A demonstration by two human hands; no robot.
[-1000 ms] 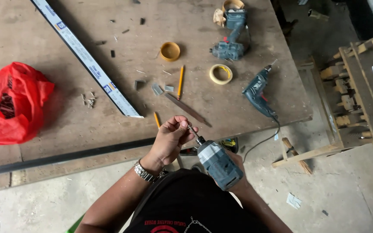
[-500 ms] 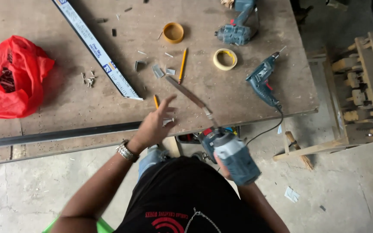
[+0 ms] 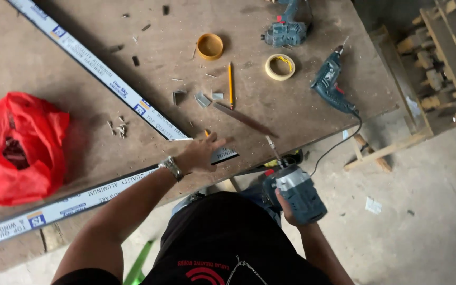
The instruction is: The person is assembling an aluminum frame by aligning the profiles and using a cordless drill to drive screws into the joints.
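My left hand reaches forward over the near edge of the wooden table, fingers spread, resting on the end of a long aluminium profile strip wrapped in printed film. It holds nothing. My right hand grips a grey-blue cordless driver close to my body, its bit pointing up towards the table edge. A second wrapped profile strip runs diagonally across the table, ending just beyond my left fingers.
A red plastic bag lies at left. On the table are a pencil, a flat metal file, tape roll, orange cap, corded drill, another drill, loose screws. Wooden frames stand at right.
My left hand let go of the driver's bit and reached out onto the near profile strip. The driver dropped lower, away from the table. The view shifted, showing more of the strip.
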